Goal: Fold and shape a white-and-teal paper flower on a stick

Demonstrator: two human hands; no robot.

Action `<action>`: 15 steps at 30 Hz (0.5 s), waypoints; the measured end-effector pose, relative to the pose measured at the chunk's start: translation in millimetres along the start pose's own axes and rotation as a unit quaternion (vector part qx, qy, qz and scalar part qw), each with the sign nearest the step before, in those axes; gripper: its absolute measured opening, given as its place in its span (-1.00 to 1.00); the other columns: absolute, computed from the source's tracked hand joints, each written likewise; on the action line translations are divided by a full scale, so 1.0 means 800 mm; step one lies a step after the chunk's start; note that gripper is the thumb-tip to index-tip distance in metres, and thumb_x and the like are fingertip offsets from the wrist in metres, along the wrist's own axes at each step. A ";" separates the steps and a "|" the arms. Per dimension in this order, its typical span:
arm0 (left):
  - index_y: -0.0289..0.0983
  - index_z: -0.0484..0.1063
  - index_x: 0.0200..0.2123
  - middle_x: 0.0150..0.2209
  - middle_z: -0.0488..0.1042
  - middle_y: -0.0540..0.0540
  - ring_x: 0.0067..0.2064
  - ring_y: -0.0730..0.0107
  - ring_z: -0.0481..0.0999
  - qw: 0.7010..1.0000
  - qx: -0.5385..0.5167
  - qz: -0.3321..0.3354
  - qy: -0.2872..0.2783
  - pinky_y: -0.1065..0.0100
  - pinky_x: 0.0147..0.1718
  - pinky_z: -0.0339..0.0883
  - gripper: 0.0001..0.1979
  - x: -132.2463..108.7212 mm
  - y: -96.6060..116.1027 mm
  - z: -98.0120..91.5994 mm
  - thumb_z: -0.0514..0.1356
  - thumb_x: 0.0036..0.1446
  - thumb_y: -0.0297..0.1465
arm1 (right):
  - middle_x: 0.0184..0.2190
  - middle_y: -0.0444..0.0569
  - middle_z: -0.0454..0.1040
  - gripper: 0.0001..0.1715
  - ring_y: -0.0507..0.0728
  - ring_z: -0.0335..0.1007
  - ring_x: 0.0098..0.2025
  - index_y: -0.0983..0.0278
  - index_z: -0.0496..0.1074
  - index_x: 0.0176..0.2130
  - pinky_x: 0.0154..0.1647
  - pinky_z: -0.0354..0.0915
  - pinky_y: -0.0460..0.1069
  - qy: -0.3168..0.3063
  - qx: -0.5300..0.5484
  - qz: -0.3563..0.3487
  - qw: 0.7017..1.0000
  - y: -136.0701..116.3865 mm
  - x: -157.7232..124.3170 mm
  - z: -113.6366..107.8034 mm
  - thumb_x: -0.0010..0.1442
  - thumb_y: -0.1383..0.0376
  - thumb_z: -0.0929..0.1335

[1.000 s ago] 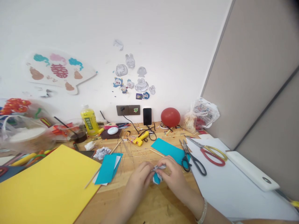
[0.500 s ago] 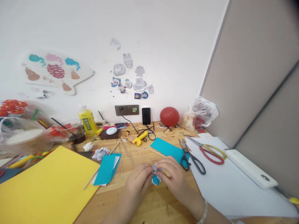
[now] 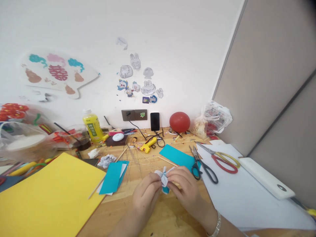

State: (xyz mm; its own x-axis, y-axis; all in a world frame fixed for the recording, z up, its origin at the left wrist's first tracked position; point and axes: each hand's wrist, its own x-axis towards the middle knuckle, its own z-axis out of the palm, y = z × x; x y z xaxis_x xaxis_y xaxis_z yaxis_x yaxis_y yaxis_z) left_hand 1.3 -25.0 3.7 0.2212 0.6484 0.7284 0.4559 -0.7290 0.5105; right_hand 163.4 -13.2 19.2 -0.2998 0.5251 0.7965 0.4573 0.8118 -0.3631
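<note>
Between my two hands is a small folded paper flower (image 3: 164, 179), pale grey-white with blue on its underside. My left hand (image 3: 147, 191) pinches its left edge with thumb and fingers. On the other side, my right hand (image 3: 185, 186) grips the right edge, fingers bent. Just beyond the right hand lie a blue paper strip (image 3: 176, 155) and black-handled scissors (image 3: 201, 164). Left of my hands sits a stack of blue paper pieces (image 3: 111, 179) with a wooden stick (image 3: 96, 187) by it. Behind that rests a finished-looking grey paper flower (image 3: 107, 161).
A yellow sheet (image 3: 49, 197) covers the left side; white paper (image 3: 237, 194) and red-and-yellow-handled scissors (image 3: 224, 161) occupy the right. Along the wall stand a yellow bottle (image 3: 93, 126), a phone (image 3: 155, 121), a red balloon (image 3: 179, 122) and a yellow glue gun (image 3: 148, 145).
The paper flower has turned and its petals are spread wider, showing more of the pale face and less blue. Both hands stay closed on it, in nearly the same place.
</note>
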 end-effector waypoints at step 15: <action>-0.19 0.38 -0.19 -0.17 0.50 -0.07 -0.09 0.34 0.44 0.995 0.040 0.086 -0.017 0.31 -0.06 0.32 -0.71 -0.009 0.000 -0.007 0.07 0.08 -0.64 | -0.30 -0.04 0.51 -0.82 0.10 0.40 -0.25 0.19 0.38 -0.22 -0.21 0.34 0.03 0.017 0.004 -0.060 0.998 -0.006 0.002 -0.011 0.18 0.43 0.27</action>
State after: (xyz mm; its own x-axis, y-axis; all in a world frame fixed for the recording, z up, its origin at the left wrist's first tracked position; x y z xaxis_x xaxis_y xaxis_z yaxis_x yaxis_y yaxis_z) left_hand -5.3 -30.8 0.7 0.3302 0.5237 0.7853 0.4755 -0.8110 0.3408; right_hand 168.1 -19.0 26.4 -0.3238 0.4156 0.8500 0.4132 0.8703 -0.2681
